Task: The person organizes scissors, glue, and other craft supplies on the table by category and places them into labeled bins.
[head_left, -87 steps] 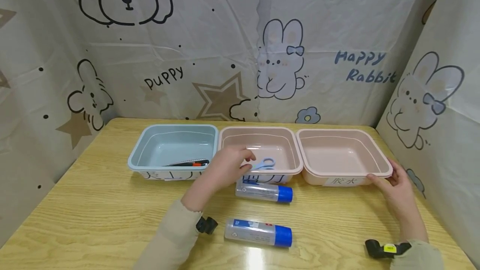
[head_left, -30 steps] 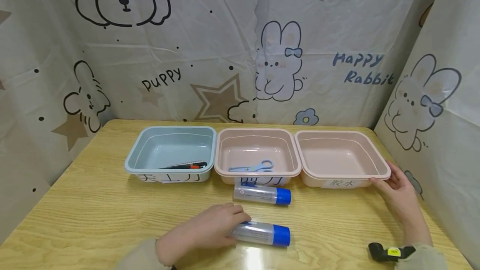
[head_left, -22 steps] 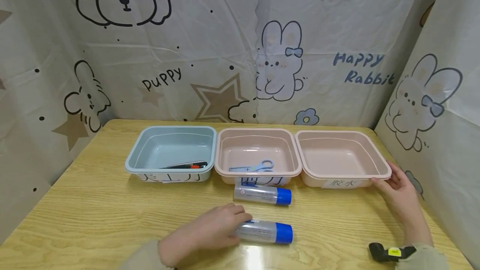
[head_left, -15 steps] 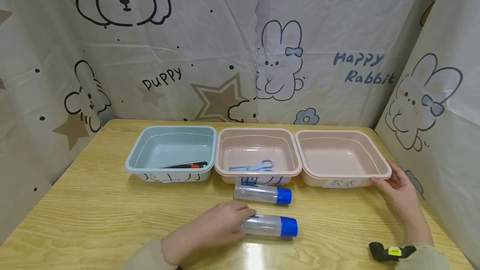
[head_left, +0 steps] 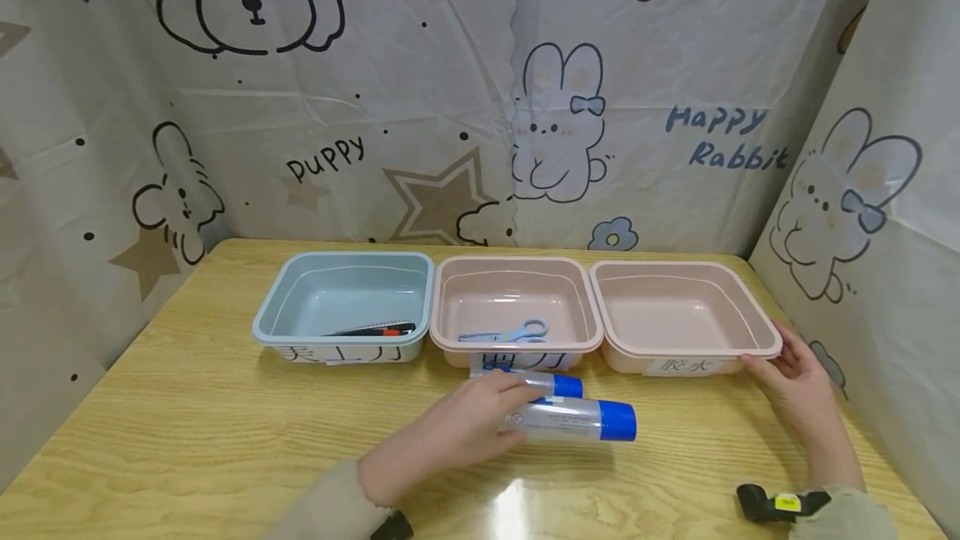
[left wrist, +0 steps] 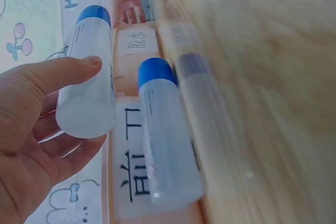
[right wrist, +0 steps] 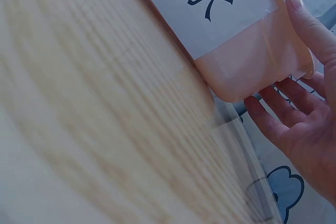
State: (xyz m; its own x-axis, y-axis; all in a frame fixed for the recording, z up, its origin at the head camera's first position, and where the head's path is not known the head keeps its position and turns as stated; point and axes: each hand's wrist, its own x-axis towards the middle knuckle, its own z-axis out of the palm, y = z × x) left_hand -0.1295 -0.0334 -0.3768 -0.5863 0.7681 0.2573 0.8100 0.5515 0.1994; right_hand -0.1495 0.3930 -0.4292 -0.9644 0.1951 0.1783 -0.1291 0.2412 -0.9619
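My left hand (head_left: 465, 423) grips a clear glue bottle (head_left: 562, 420) with a blue cap, raised above the table. The left wrist view shows thumb and fingers around its lower body, cap pointing away. A second glue bottle (head_left: 567, 387) lies just behind, against the front of the middle pink bin (head_left: 517, 260), partly hidden by the hand. On the right, my right hand (head_left: 806, 394) holds the front right corner of the right pink bin (head_left: 675, 352). Its thumb (right wrist: 310, 19) sits at the rim, and the fingers (right wrist: 291, 106) lie along the side. This bin has nothing inside.
Light blue scissors (head_left: 513, 332) lie in the middle bin. The blue bin (head_left: 337, 257) at left contains black utility knives (head_left: 375, 329), one with an orange part. All three bins stand in a row, labelled in front. A printed cloth (head_left: 450, 107) encloses the table's back and sides.
My left hand came back from over the middle bin, took hold of the nearer glue bottle and lifted it forward and to the right. My right hand stayed at the right bin's corner.
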